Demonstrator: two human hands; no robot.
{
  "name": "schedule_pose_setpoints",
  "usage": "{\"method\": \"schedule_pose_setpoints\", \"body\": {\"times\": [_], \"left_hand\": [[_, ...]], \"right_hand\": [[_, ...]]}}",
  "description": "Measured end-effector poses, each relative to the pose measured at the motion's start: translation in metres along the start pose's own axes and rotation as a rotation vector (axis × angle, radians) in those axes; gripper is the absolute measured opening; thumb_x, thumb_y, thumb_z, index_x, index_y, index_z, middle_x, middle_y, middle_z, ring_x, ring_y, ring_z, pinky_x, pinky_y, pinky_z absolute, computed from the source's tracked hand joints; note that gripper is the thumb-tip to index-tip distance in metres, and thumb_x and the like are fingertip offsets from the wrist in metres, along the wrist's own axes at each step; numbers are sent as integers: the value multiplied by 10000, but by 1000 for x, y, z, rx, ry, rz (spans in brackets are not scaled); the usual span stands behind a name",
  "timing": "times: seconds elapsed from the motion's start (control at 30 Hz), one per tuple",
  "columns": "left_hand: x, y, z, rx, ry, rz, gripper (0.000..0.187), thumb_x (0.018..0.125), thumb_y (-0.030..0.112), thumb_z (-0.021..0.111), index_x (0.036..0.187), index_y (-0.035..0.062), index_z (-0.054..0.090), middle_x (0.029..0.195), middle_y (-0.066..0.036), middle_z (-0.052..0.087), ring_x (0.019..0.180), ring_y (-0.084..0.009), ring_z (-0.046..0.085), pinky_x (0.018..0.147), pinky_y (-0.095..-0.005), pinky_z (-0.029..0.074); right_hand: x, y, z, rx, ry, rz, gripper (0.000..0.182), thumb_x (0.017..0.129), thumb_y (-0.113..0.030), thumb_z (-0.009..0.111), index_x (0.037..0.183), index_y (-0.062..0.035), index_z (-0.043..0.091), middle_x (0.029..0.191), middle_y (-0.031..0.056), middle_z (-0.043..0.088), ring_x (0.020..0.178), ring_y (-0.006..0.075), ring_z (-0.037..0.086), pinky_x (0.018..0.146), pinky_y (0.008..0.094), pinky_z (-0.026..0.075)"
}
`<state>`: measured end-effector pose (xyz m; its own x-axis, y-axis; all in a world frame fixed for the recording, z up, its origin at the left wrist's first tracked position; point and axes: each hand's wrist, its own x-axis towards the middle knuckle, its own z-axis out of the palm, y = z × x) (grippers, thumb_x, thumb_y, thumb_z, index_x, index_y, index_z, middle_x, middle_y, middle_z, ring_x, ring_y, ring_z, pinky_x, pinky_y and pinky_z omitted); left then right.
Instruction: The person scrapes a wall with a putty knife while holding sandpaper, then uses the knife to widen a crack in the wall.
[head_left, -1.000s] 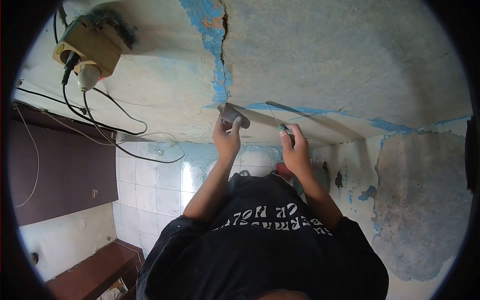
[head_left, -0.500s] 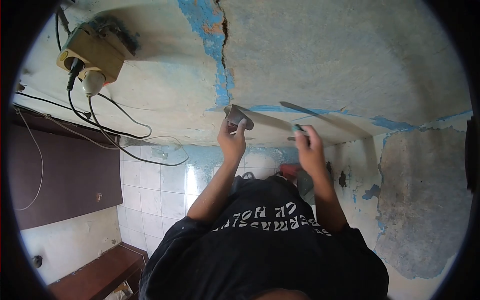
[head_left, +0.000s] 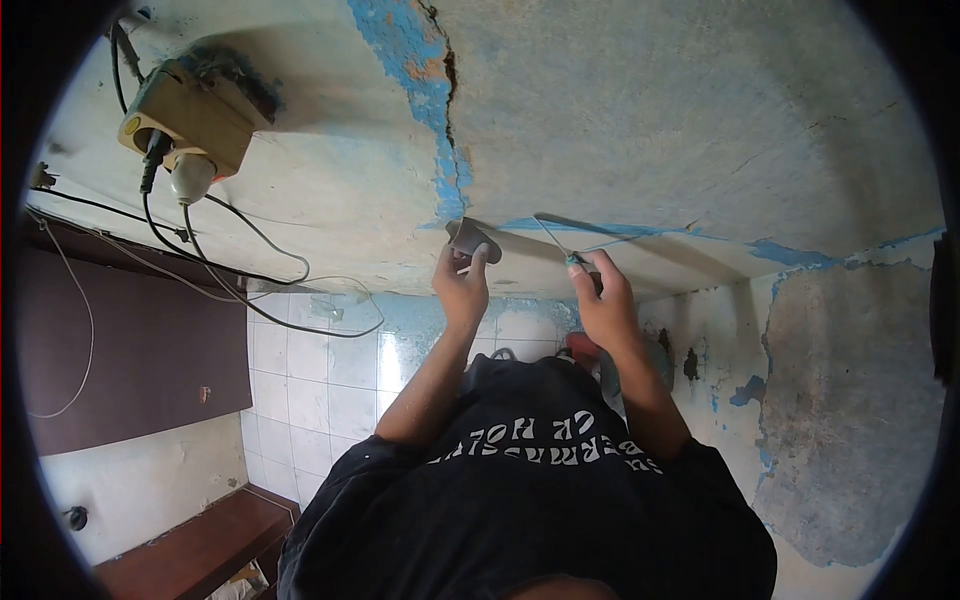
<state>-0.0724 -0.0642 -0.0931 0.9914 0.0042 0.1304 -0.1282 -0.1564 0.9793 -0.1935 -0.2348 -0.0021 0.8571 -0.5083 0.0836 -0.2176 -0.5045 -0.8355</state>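
Note:
My left hand (head_left: 463,285) is closed on a curved dark scraper-like piece (head_left: 474,240), held close to the wall below the crack. To its right my right hand (head_left: 604,295) grips a thin tool (head_left: 553,236) with a green handle and a slender metal shaft, its tip by the blue streak on the wall. A strip of blue paint (head_left: 425,90) runs along the dark crack (head_left: 450,85) above my left hand. The two hands are apart.
A yellowish socket box (head_left: 200,118) with plugs and hanging cables (head_left: 240,285) is on the wall at the upper left. White floor tiles (head_left: 305,380) lie below, beside a brown panel (head_left: 140,340). Peeled grey patches mark the wall at right.
My right hand has moved slightly left and down, and its tool's shaft now shows clearly. My left hand has barely moved. The view has shifted a little.

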Motion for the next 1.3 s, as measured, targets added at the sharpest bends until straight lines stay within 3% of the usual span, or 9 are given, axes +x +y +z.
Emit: {"method": "schedule_pose_setpoints", "body": {"times": [0.3,0.43,0.6,0.73,0.83,0.97,1.1,1.23,1.3], "left_hand": [[3,2,3,-20,27,35,249,933,161,764,1065,-25,662,911,-133,733,848,-231,734,776,-345,546],[4,-3,11,-7,39,5,257,932,163,766,1081,-14,655,915,-135,728,853,-234,732,780,-346,543],[5,-5,9,3,42,40,286,922,188,784,1078,-12,652,908,-136,727,849,-235,725,773,-355,534],[6,-3,9,29,40,-8,253,924,191,791,1055,11,671,933,-93,726,836,-169,676,783,-327,512],[4,-4,9,-18,51,0,250,926,192,790,1049,9,671,930,-92,725,830,-169,675,783,-330,514],[11,0,-9,31,64,-1,285,919,164,783,1119,-9,676,945,-140,745,866,-242,752,773,-342,558],[17,1,-19,68,101,-5,281,914,152,784,1120,-8,680,931,-136,749,846,-238,752,751,-339,561],[17,3,-18,52,120,28,285,905,139,786,1124,-12,686,913,-140,755,840,-238,754,750,-337,560],[18,2,-21,63,126,28,290,901,136,787,1129,-13,687,913,-145,756,839,-240,756,749,-336,559]], "right_hand": [[-4,-3,-32,41,-52,154,289,1017,-282,616,1168,-36,630,790,192,653,723,265,619,699,395,490],[-15,17,-7,35,56,61,296,1020,-290,608,1170,-36,630,809,195,662,750,274,641,713,390,496],[-9,18,-38,149,-20,192,309,1015,-308,632,1138,-24,631,769,101,625,704,185,577,677,359,486],[8,13,-5,32,-90,-46,293,1007,-294,641,1102,-18,635,771,143,637,696,235,597,685,405,490],[15,1,19,38,-185,-6,298,1004,-297,644,1105,-16,640,803,174,656,721,251,623,702,421,494],[-2,31,-1,148,-4,41,299,1005,-290,631,1120,-15,646,827,206,667,732,318,627,721,419,499],[6,-9,2,57,-123,152,293,1009,-279,622,1127,-12,648,843,211,680,744,318,631,728,416,502],[7,-4,23,72,-142,-14,292,1014,-276,620,1124,-7,647,815,179,678,730,258,628,712,404,501],[-1,11,4,75,-17,-33,291,1009,-266,620,1129,-3,643,844,206,678,737,320,626,723,396,507]]}}
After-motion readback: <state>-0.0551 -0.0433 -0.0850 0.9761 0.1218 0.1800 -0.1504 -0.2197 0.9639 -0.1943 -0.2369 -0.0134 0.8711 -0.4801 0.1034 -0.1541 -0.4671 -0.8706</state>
